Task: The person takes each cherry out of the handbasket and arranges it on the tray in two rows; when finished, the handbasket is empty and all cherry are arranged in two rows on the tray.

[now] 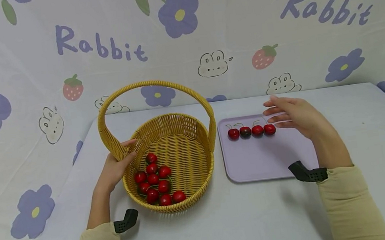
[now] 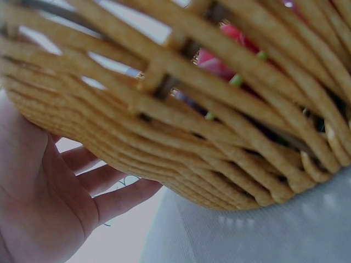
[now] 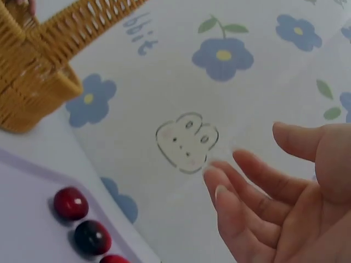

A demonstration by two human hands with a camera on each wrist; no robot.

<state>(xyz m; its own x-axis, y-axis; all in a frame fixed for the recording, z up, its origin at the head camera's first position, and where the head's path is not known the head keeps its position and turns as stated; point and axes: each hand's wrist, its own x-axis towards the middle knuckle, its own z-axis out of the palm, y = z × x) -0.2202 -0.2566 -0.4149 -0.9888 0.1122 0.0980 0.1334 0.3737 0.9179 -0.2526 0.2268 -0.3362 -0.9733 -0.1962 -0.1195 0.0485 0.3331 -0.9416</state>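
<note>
A yellow wicker basket (image 1: 189, 152) with a tall arched handle holds several red cherries (image 1: 164, 186) in its lower left part. My left hand (image 1: 115, 167) grips the basket's left rim by the handle's foot, the thumb over the edge. In the left wrist view, the left hand's fingers (image 2: 129, 200) extend along the outside of the woven wall. A row of stemmed cherries (image 1: 257, 130), one of them darker, lies near the back edge of a lilac tray (image 1: 255, 164). Right of this row, my right hand (image 1: 298, 117) hovers over the tray with loosely bent fingers, holding nothing.
Basket and tray stand side by side on a white-covered table (image 1: 224, 228). Behind the table hangs a white cloth (image 1: 231, 23) printed with flowers, rabbits and strawberries. The basket's handle (image 1: 152, 83) arches high between the hands.
</note>
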